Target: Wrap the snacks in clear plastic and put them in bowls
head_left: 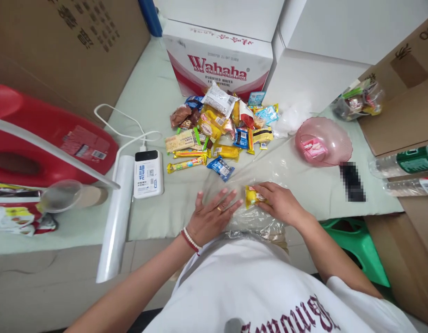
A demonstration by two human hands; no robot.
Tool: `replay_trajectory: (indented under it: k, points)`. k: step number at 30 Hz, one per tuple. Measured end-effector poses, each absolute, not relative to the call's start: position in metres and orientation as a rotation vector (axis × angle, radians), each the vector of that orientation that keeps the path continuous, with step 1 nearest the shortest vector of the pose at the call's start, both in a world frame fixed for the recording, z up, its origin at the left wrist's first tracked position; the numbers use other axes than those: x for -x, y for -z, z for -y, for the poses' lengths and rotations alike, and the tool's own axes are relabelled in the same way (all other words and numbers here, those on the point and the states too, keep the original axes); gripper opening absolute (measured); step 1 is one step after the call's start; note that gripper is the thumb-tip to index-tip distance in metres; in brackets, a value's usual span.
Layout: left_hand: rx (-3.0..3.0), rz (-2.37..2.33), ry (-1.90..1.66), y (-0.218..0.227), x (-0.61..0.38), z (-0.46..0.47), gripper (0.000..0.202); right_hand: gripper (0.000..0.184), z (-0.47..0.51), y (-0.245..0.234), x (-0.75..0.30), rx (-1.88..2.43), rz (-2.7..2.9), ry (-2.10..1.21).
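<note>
1. My left hand [212,217] lies flat, palm down, with the fingers spread wide. It grips nothing and only presses on the clear plastic bag [259,222].
2. My right hand [279,203] is curled, with its fingertips pinched on a yellow snack packet [252,196].
3. The packet sits at the near edge of the table, on top of the bag and just right of my left fingertips. I cannot tell whether it is inside the bag or on it.
4. The bag is crumpled and lies between both hands, hanging slightly over the table [158,217] edge toward my body.
5. A pile of snacks [217,125] is spread further back, well apart from my hands, in front of a red and white carton [217,60].
6. A white power bank [149,173] lies to the left with a cable plugged in. Just beside it, a roll of plastic [115,217] overhangs the edge.
7. A pink bowl [323,141] stands to the right, with a small pink packet inside.
</note>
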State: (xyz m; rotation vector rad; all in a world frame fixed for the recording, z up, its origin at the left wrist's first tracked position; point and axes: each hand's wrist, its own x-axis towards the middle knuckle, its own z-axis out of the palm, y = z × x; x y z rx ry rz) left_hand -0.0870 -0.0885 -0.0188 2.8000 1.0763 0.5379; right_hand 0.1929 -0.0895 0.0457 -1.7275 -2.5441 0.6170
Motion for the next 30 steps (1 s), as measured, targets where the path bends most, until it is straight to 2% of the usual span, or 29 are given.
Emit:
replay_trajectory:
  k: [3, 6, 9, 13, 14, 17, 19, 24, 25, 27, 28, 30]
  points:
    - [-2.693, -1.029, -0.396, 0.014, 0.088, 0.079, 0.057, 0.052, 0.080, -0.048, -0.182, 1.772, 2.618, -0.664]
    - [-2.603, -1.106, -0.326, 0.014, 0.095, 0.072, 0.064, 0.059, 0.079, -0.048, -0.183, 1.768, 2.581, -0.764]
    - [-2.562, -1.148, -0.322, 0.018, 0.106, 0.069, 0.073, 0.066, 0.098, -0.050, -0.200, 1.598, 2.441, -0.734]
    - [-2.557, -0.975, -0.299, 0.018, 0.122, 0.064, 0.079, 0.087, 0.148, -0.047, -0.226, 1.311, 2.485, -0.644]
    - [-2.564, -0.915, -0.283, 0.016, 0.126, 0.063, 0.081, 0.085, 0.160, -0.042, -0.230, 1.285, 2.530, -0.611]
    - [-2.578, -0.782, -0.213, 0.008, 0.138, 0.057, 0.077, 0.044, 0.177, -0.024, -0.236, 1.307, 2.532, -0.480]
    - [-2.577, -0.725, -0.155, 0.003, 0.143, 0.054, 0.072, 0.029, 0.172, -0.019, -0.236, 1.309, 2.404, -0.504]
    - [-2.594, -0.739, -0.158, 0.000, 0.138, 0.053, 0.071, 0.024, 0.117, -0.037, -0.234, 1.483, 1.928, -0.884]
    - [-2.601, -0.759, -0.204, 0.002, 0.133, 0.054, 0.062, 0.025, 0.104, -0.040, -0.233, 1.546, 1.827, -0.986]
    - [-2.595, -0.822, -0.332, 0.005, 0.123, 0.054, 0.029, 0.031, 0.082, -0.040, -0.233, 1.653, 1.621, -1.216]
    - [-2.571, -0.876, -0.404, 0.006, 0.117, 0.054, 0.020, 0.035, 0.073, -0.038, -0.234, 1.693, 1.524, -1.323]
    - [-2.467, -1.065, -0.535, 0.010, 0.106, 0.052, 0.032, 0.041, 0.062, -0.029, -0.235, 1.738, 1.386, -1.487]
